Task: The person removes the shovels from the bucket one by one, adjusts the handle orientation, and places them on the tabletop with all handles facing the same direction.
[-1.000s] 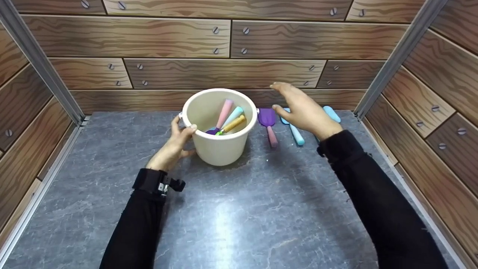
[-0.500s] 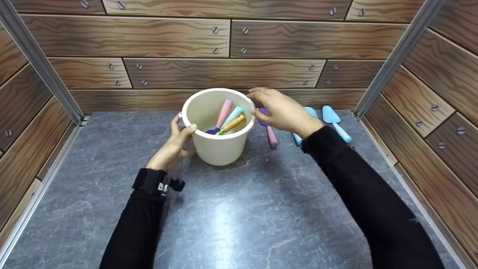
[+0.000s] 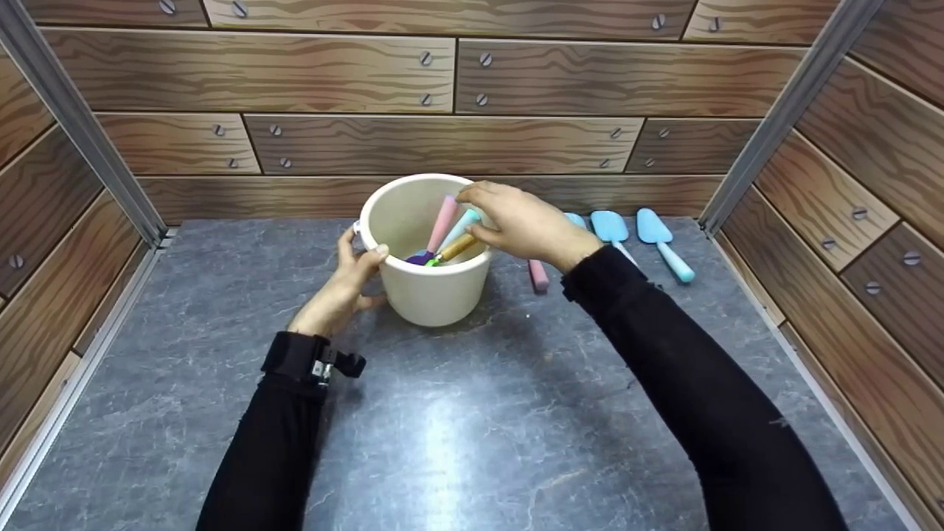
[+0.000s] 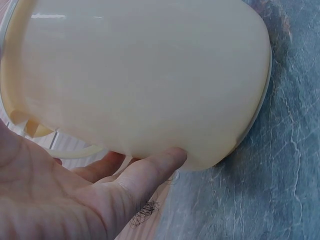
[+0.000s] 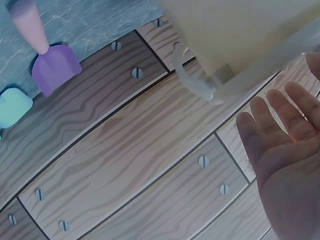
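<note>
A cream bucket (image 3: 431,299) stands upright on the grey marbled surface, with several handles sticking up inside. Among them are a pink handle (image 3: 445,219), a turquoise handle (image 3: 464,223) and a yellow handle (image 3: 459,245), plus a purple piece (image 3: 419,258) low down. My left hand (image 3: 335,291) grips the bucket's left side, thumb at the rim; in the left wrist view its fingers (image 4: 150,172) press the outer wall. Above the right rim, my right hand (image 3: 520,225) holds nothing, its fingers extended in the right wrist view and reaching over the opening.
To the bucket's right lie a purple shovel (image 5: 56,67) with a pink handle (image 3: 538,276), partly hidden by my right hand, and blue shovels (image 3: 609,226), one of them (image 3: 655,227) farthest right. Wood-patterned walls (image 3: 442,144) enclose the surface at the back and sides.
My right hand has moved left from above the shovels to over the bucket's right rim, uncovering blue shovels and covering the purple blade. My left hand and the bucket have stayed put.
</note>
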### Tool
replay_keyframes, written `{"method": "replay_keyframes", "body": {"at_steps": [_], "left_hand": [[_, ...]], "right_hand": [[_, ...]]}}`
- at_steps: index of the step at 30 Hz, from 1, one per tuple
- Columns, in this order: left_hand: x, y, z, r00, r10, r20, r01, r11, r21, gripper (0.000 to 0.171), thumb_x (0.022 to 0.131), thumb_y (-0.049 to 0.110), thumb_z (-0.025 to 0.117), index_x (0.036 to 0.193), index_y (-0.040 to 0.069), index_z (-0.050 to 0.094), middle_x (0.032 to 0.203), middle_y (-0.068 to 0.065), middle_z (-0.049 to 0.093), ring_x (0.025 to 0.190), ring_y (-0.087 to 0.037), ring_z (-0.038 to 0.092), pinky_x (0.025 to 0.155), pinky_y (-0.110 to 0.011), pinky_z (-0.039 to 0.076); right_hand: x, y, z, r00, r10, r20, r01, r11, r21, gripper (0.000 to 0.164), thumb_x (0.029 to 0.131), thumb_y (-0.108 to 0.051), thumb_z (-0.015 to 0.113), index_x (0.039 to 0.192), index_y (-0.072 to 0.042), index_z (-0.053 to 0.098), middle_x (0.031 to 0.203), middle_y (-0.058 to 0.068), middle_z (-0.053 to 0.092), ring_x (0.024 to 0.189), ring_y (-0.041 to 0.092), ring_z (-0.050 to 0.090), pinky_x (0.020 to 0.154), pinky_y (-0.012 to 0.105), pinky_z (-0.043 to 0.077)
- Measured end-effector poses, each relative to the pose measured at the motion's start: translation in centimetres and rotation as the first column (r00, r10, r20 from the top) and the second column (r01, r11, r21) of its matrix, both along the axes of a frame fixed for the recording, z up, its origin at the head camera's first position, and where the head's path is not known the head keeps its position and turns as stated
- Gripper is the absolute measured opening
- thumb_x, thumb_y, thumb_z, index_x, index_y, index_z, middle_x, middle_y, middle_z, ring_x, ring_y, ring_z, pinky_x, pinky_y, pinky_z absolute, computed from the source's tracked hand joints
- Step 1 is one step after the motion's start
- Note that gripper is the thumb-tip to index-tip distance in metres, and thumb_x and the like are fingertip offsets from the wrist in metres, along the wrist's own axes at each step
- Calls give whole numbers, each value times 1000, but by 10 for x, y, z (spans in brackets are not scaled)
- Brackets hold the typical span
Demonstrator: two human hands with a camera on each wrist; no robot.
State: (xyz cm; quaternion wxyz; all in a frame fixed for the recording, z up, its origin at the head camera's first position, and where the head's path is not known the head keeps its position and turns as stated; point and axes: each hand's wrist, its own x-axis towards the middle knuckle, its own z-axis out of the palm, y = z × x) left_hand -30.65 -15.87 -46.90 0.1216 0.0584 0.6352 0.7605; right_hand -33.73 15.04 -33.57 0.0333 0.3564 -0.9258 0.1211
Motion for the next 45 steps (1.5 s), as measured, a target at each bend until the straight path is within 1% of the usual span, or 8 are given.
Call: {"method": "replay_keyframes", "body": {"at_steps": [8,14,18,22,27,31,39,45], "left_hand": [[-1,-2,0,1000,-16,4,16,1000,-22,110,108,45,62,183,30,-17,195,-26,6,184,-48,13,140,-85,27],[-1,0,0,1000,-13,0,13,1000,-20,108,109,44,62,184,30,-15,195,-27,7,183,-49,14,140,-86,26],[-1,0,-1,1000,-9,0,9,1000,-17,109,109,44,63,184,32,-15,196,-26,8,183,-47,16,140,-85,27],[-1,0,0,1000,-7,2,7,1000,-13,109,109,44,63,184,31,-15,196,-25,9,183,-47,17,141,-83,28],[0,0,0,1000,-3,-1,3,1000,-9,108,109,43,63,184,31,-13,196,-25,9,182,-47,19,140,-84,28],[-1,0,-1,1000,-2,1,2,1000,-9,107,109,43,63,185,31,-12,196,-25,9,182,-46,19,140,-83,29],[0,0,0,1000,-3,-5,3,1000,-24,109,108,45,63,184,30,-13,195,-25,10,182,-48,21,139,-84,31],[0,0,0,1000,10,3,-10,1000,-21,110,108,44,64,184,31,-13,195,-25,10,182,-48,21,139,-85,31]], "right_hand": [[-4,-19,-9,999,28,19,-28,1000,-7,49,113,-16,70,159,0,66,164,17,69,153,35,67,133,51,55],[-9,-31,-17,997,40,73,-42,999,21,40,116,-17,68,153,-2,72,161,17,69,158,34,61,138,50,49],[-13,-36,-20,994,21,104,-26,999,40,45,117,-19,65,157,1,68,161,18,71,161,35,61,139,49,48],[-19,-40,-24,989,-34,141,21,995,93,47,117,-22,59,158,-1,70,161,18,73,159,33,64,139,49,48],[-20,-44,-24,984,-86,153,58,982,180,43,114,-25,57,146,-10,81,149,11,81,141,31,73,129,49,55],[-19,-47,-23,981,-103,165,63,971,229,38,115,-30,58,136,-15,86,135,9,85,129,32,73,122,51,57],[-19,-46,-22,971,-143,190,82,952,295,43,117,-43,56,143,-23,85,143,8,80,144,29,66,132,51,51],[-20,-45,-23,977,-130,169,75,952,297,43,117,-45,57,137,-23,87,137,7,82,142,29,69,130,51,52]]}}
